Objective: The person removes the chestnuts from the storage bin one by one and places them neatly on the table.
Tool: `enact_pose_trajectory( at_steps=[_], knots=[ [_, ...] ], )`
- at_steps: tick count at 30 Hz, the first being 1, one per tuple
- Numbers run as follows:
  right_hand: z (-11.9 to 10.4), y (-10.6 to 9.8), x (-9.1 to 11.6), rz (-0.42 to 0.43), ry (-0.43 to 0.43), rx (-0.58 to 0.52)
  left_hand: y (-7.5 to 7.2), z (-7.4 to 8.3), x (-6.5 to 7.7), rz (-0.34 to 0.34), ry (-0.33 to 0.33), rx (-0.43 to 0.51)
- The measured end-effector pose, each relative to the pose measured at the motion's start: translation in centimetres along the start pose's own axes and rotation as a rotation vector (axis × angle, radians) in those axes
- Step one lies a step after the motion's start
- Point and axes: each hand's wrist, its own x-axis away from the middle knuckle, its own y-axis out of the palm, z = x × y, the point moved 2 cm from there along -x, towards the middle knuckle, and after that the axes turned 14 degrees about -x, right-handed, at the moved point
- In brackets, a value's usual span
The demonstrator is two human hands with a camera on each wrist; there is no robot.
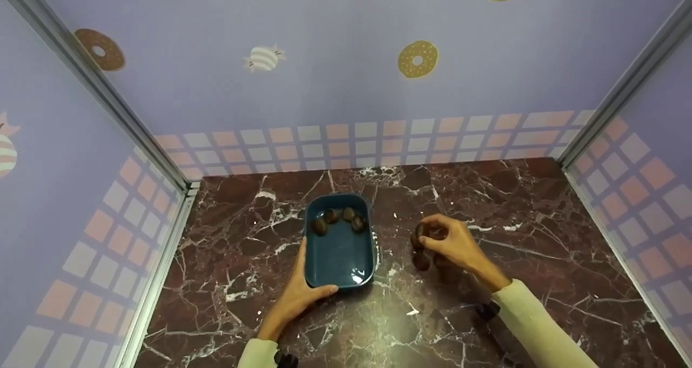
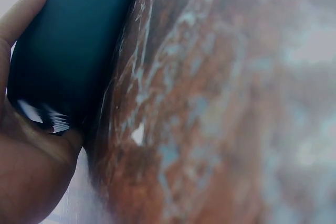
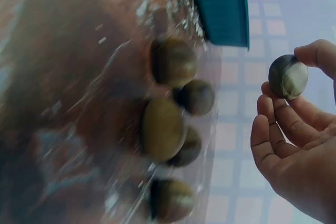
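A blue rectangular dish (image 1: 339,257) stands on the table, with several brown chestnuts (image 1: 319,226) gathered at its far end. My left hand (image 1: 304,286) holds the dish by its near left corner, fingers along the left side and thumb at the near edge. To the right of the dish, my right hand (image 1: 453,243) pinches one chestnut (image 3: 288,77) between thumb and fingertips, lifted off the table. Several loose chestnuts (image 3: 164,129) lie on the table beside that hand; in the head view it partly hides them, though one chestnut (image 1: 421,261) shows below its fingers.
The tabletop (image 1: 243,314) is dark red marble pattern with white veins. A purple patterned wall (image 1: 335,98) rises behind it, and side panels enclose it left and right. Dark straps with small devices sit at both wrists.
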Motion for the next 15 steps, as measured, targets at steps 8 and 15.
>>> enact_pose_trajectory(
  at_steps=[8,15],
  knots=[
    [1.1,-2.5,2.4,0.092,-0.043,0.035,0.0,0.2,0.1,-0.006,0.001,0.024],
    [2.0,-4.1,4.7,0.134,-0.008,0.018,-0.4,1.2,0.2,-0.02,0.006,0.002]
  ],
)
